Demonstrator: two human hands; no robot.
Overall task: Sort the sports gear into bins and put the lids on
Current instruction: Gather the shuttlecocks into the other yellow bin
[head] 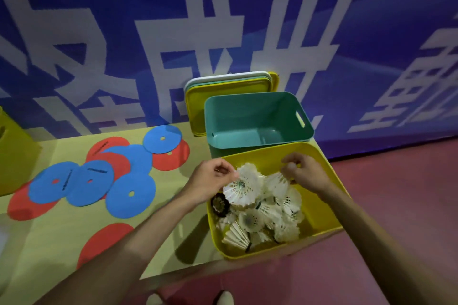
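- Many shuttlecocks (260,215) fill the yellow bin (260,254) beneath our grips. The teal bin (243,116) just beyond them looks empty, and the lids (198,106) lean behind it, none fitted.
- Left of our left grip, blue and red discs (124,205) lie unsorted on the tabletop (62,225).
- Our left grip (210,178) pinches one shuttlecock (244,188), and our right grip (302,171) pinches a second shuttlecock (278,182) by its feathers. Both forearms reach over the bin.

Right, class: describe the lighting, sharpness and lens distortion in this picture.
Head view: dim light, soft focus throughout; the wide-angle lens bows the blue banner wall and tilts the yellow-green tabletop; the white feather shuttlecocks in the yellow plastic bin show brightest; the bin casts a soft shadow leftwards onto the tabletop.
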